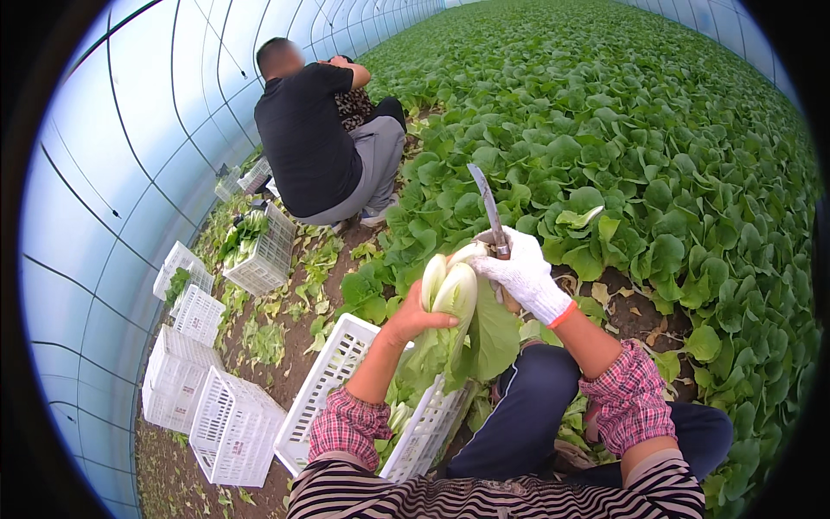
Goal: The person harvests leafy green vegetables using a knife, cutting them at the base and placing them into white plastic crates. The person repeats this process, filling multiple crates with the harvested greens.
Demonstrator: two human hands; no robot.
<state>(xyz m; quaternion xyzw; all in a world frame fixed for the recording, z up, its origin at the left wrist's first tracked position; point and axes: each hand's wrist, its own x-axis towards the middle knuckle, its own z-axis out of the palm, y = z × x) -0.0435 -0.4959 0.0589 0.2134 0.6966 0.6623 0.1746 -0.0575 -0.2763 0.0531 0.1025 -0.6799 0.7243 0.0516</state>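
My bare left hand (415, 316) grips a bunch of pale-stemmed leafy greens (456, 289), its cut ends up and its leaves hanging down. On my right hand (519, 269) is a white knit glove with an orange cuff. That hand holds a knife with a curved blade (486, 201), the blade pointing up and away from me. The gloved fingers also touch the stem ends of the bunch; exactly how they hold them is partly hidden. Below my left forearm stands a white slatted plastic crate (324, 383) with greens inside, partly covered by my arm and the bunch.
A dense bed of leafy greens (616, 117) spreads ahead and right. A person in a black shirt (311, 143) squats ahead, beside another, mostly hidden person. White crates (237, 425) stand at left, one filled with greens (245, 237). Trimmed leaves (266, 340) litter the soil near the plastic wall (123, 162).
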